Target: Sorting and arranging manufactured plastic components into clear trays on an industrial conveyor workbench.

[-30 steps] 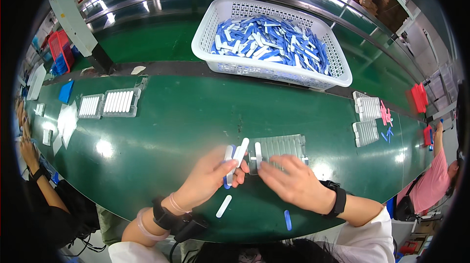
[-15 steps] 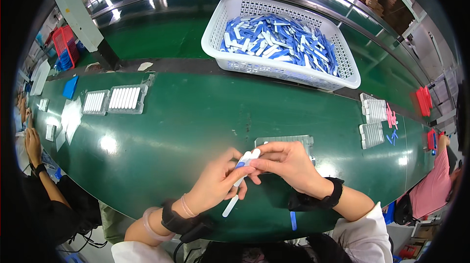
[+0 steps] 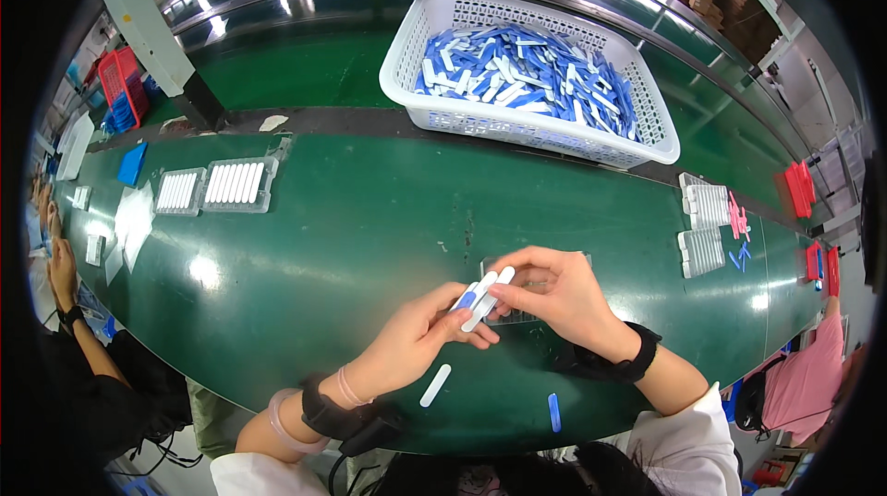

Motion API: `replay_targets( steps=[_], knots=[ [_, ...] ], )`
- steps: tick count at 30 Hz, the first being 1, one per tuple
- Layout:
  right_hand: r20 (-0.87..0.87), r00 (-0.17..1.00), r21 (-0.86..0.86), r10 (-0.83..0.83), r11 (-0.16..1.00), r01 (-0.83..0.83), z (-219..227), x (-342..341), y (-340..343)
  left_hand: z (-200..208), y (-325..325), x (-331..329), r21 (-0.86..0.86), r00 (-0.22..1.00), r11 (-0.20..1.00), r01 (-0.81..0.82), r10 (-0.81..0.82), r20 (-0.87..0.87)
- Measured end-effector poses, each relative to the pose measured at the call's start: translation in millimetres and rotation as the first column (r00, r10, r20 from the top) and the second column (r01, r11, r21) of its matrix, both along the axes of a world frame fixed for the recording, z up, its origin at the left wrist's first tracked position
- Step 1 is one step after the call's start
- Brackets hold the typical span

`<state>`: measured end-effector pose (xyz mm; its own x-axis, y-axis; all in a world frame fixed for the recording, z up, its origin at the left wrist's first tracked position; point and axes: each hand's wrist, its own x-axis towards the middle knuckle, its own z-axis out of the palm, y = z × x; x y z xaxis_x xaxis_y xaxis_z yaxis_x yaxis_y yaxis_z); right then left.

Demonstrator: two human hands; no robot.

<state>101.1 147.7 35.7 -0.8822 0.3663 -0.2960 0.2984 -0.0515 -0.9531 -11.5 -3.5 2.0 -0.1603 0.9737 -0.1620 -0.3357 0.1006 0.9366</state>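
Several flat nail files with rounded ends, mostly white with a bit of blue showing, are bunched between my two hands. My left hand is closed around their lower part. At the upper end, my right hand pinches a white one between thumb and fingers. Behind and under my right hand lies a clear plastic tray, largely hidden. A single white file rests on the green table below my left hand. Closer to the table's front edge, right of it, is a blue file.
A white perforated basket heaped with blue and white files stands at the back. Two trays of white files sit at left. Ribbed clear trays and pink and blue pieces are at right. Other people work at both sides.
Both hands have moved slightly up and right with the files. My right hand now covers more of the tray. The lone white file on the table shows fully, apart from my left hand.
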Motion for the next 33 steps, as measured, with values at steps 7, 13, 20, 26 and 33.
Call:
replay_targets(
  steps=[7,13,20,26,33],
  knots=[
    [-0.114,0.993,0.077,0.025,0.997,-0.016,-4,-2,-8,3,1,-1,-0.044,0.999,0.998,-0.051,0.051,-0.013],
    [-0.015,1.000,-0.030,-0.019,0.999,0.019,-3,-4,-3,3,0,2,0.008,0.990,0.999,-0.045,0.043,0.131],
    [-0.086,0.996,0.070,0.016,0.998,-0.010,-5,-1,-8,-2,1,2,0.057,0.997,0.997,-0.051,0.047,0.067],
    [-0.144,0.988,0.207,0.050,0.978,-0.020,-1,0,-3,5,2,-4,0.016,0.996,0.997,-0.079,0.079,-0.028],
    [-0.088,0.996,0.061,0.024,0.998,-0.018,-3,0,4,-2,-1,-8,-0.024,0.989,0.999,0.024,-0.028,-0.147]
  ],
)
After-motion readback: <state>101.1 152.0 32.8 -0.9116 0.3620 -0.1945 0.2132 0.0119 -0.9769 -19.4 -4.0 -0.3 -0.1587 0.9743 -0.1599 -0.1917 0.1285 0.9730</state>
